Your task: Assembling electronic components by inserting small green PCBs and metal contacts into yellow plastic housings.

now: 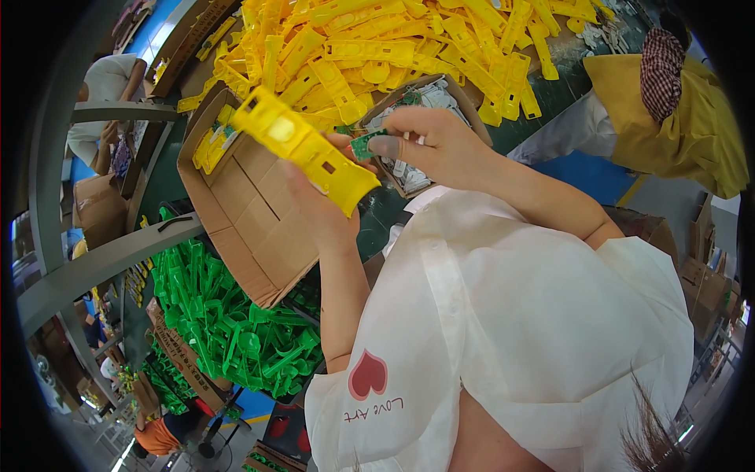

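My left hand is closed around a long yellow plastic housing with cut-out holes, held tilted in front of me. Between the thumb and fingers of my right hand is a small green circuit board, close beside the housing's right edge. I cannot tell whether the board touches it. Below my right hand stands a small cardboard box of white and grey parts. Under the housing, to the left, is a larger open cardboard box with a few yellow pieces at its far end.
A big heap of yellow housings covers the far side of the green table. Many green plastic parts lie piled at the lower left. A grey metal bar crosses the left side. A person in yellow is at the right; others are at the left.
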The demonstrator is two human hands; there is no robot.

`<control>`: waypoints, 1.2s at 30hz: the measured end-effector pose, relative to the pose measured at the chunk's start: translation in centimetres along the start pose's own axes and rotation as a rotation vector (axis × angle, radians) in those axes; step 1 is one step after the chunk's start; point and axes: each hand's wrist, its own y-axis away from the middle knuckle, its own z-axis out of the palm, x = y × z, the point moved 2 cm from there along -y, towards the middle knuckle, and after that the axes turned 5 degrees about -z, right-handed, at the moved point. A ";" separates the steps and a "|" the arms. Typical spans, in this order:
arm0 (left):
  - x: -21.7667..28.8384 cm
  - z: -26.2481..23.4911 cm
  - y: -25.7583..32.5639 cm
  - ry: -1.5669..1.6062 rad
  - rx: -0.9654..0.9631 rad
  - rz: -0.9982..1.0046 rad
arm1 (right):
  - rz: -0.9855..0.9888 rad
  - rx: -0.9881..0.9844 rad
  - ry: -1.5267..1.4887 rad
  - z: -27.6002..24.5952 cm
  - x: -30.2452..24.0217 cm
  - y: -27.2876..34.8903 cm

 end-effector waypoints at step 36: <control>-3.0 -0.9 0.5 0.033 -0.130 -0.210 | -0.022 0.037 0.211 2.0 -0.6 0.1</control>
